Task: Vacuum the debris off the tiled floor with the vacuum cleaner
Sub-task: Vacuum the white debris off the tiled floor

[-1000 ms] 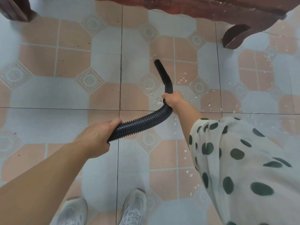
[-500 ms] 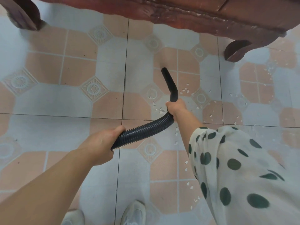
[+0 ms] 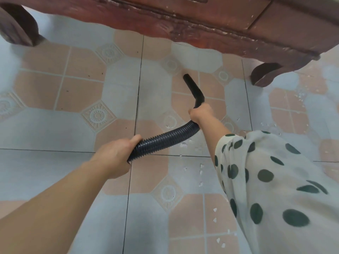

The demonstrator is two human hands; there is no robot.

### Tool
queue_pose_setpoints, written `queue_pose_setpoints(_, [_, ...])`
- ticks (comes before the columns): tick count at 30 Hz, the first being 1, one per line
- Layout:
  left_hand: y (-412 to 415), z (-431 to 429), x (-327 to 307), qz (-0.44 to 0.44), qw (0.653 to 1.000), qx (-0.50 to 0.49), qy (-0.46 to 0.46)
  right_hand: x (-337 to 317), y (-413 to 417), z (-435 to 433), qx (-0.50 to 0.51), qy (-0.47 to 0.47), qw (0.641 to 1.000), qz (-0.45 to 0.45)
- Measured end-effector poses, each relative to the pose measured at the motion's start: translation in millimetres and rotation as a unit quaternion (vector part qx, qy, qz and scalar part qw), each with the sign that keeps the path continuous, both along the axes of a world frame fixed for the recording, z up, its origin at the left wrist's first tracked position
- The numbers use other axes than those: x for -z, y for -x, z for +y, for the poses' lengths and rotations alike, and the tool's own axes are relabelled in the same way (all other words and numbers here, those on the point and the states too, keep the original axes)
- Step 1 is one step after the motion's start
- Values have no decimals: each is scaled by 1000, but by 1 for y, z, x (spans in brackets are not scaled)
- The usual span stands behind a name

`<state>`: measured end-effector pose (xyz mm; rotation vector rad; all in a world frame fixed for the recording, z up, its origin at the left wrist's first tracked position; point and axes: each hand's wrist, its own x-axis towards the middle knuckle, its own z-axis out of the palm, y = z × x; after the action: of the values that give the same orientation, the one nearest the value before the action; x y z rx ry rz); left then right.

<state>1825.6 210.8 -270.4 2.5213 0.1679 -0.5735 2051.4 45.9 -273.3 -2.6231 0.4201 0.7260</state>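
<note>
Across the frame's middle, the left hand [image 3: 113, 158] grips the ribbed vacuum hose [image 3: 165, 139], right hand [image 3: 200, 112] fingers curl around its nozzle [image 3: 194, 90]; debris [image 3: 200, 169] dots the tiled floor [image 3: 55, 125] lower right.

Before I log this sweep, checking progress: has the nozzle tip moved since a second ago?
Yes. The nozzle tip has slid forward over the grout line between the orange tiles, toward the wooden furniture.

Tiled floor [image 3: 55, 129] lies open left of the vacuum hose [image 3: 165, 138]. Ahead, the carved wooden furniture [image 3: 183, 19] overhangs, its right leg [image 3: 264, 75] and left leg [image 3: 18, 24] bounding the gap beneath.
</note>
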Motion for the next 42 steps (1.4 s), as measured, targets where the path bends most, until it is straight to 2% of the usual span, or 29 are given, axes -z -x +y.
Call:
queue_pose_setpoints(7, [-14, 6, 47, -12, 1000, 0, 8, 29, -23, 23, -52, 45, 997, -39])
queue_pose_setpoints(13, [-20, 18, 58, -20, 1000, 8, -10, 42, -27, 33, -47, 59, 995, -65])
queue_pose_setpoints(17, [-4, 12, 55, -12, 1000, 14, 15, 41, -10, 21, -32, 62, 996, -51])
queue_pose_setpoints(21, [18, 0, 34, 2, 999, 27, 25, 21, 20, -3, -19, 63, 998, -24])
queue_pose_setpoints(28, [59, -16, -27, 51, 997, 32, 57, -17, 75, -36, -9, 17, 999, 36])
queue_pose_setpoints(33, [97, -17, -61, 56, 996, 49, 56, -34, 125, -51, 3, -17, 997, 76])
queue_pose_setpoints(37, [118, -14, -79, 67, 995, 58, 48, -42, 155, -57, 24, -61, 994, 89])
queue_pose_setpoints(42, [134, -19, -94, 66, 994, 77, 30, -49, 187, -74, 69, -71, 991, 86])
